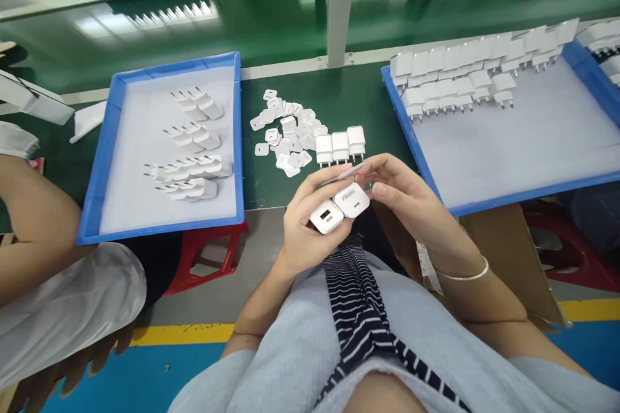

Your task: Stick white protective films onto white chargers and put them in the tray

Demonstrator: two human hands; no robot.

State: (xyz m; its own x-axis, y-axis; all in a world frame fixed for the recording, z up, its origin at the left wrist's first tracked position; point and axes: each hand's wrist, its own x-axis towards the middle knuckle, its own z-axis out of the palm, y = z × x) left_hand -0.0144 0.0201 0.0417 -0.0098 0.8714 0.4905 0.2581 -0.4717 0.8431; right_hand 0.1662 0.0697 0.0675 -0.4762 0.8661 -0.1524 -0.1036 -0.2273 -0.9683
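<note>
My left hand [314, 222] is wrapped around two white phone chargers. The left charger [326, 216] shows a dark USB slot and a small oval port; the right charger [352, 200] has grey lettering and one oval port on its end face. A thin white cover plate [345, 174] is tilted just above them, between the fingers of both hands. The fingertips of my right hand [404, 197] meet the plate's right end, and its thumb is beside the right charger. Beyond my hands, three chargers [340, 145] stand on the green bench, next to a loose pile of small white cover plates [293, 132].
A blue-rimmed tray [238, 142] at left holds rows of chargers lying down. Another blue tray [411, 148] at right carries chargers along its far side. A metal post [341, 6] rises behind the bench. A co-worker's arm [36, 219] is at far left, near a red stool [208, 258].
</note>
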